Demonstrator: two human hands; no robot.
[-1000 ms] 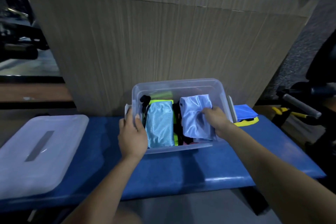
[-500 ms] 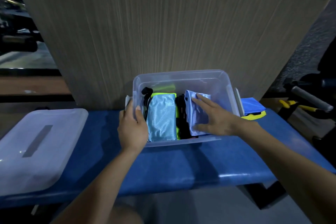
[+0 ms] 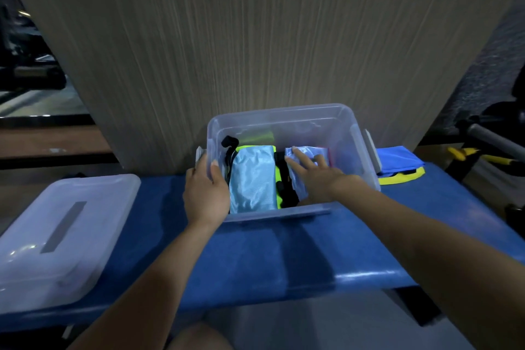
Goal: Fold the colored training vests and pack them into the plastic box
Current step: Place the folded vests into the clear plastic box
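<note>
- Head view: my left hand (image 3: 206, 193) is gripping the left rim of the clear plastic box (image 3: 326, 122) at frame centre, fingers curled over the edge.
- My right hand (image 3: 315, 176) is pressing straight, spread fingers on the folded pale-blue vest (image 3: 311, 154) inside.
- Another folded light-blue vest (image 3: 251, 179) is sitting left of it.

Clear plastic box (image 3: 335, 119) open, upright on blue worktop, against wood-grain panel. Inside, left: folded light-blue vest (image 3: 251, 179), shiny mesh, lying on neon-yellow vest (image 3: 277, 179) with black trim. Inside, right: second folded light-blue vest (image 3: 309, 152), mostly covered by pressing hand. Dark fabric between the two bundles, details unclear. Outside box, just right of it on worktop: royal-blue vest (image 3: 397, 159) stacked flat on yellow vest (image 3: 400, 178) with black edging, loosely folded.
</note>
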